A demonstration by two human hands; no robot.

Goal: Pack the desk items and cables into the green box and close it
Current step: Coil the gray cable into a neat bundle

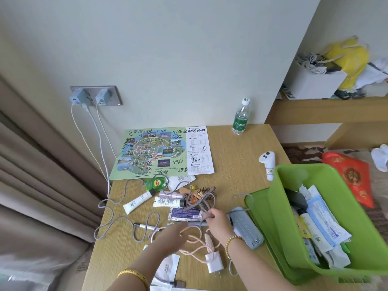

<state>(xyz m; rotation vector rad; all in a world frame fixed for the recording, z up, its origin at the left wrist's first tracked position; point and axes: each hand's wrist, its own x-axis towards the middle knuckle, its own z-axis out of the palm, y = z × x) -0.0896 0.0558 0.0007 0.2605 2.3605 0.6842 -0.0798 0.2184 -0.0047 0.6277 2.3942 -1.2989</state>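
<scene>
The green box (pixel 327 175) sits open at the desk's right edge, holding packets, tubes and a dark case, with its green lid (pixel 258 208) beneath it. My right hand (pixel 218 224) pinches a brownish cable (pixel 204 206) near the hairbrush (pixel 204 192). My left hand (pixel 173 235), blurred, lies over a pink cable (pixel 194 240) that leads to a white charger plug (pixel 214 263). A grey cable (pixel 117 219) loops across the desk's left side. Tubes (pixel 138 201), a marker pen (pixel 147 226), a purple packet (pixel 184 213) and a grey power strip (pixel 246 227) lie around my hands.
A map sheet (pixel 159 152) lies at the back of the desk. A water bottle (pixel 241 117) stands by the wall and a white controller (pixel 267 162) lies behind the box. Two chargers (pixel 90 98) sit in the wall socket. Curtains (pixel 31 164) hang at the left.
</scene>
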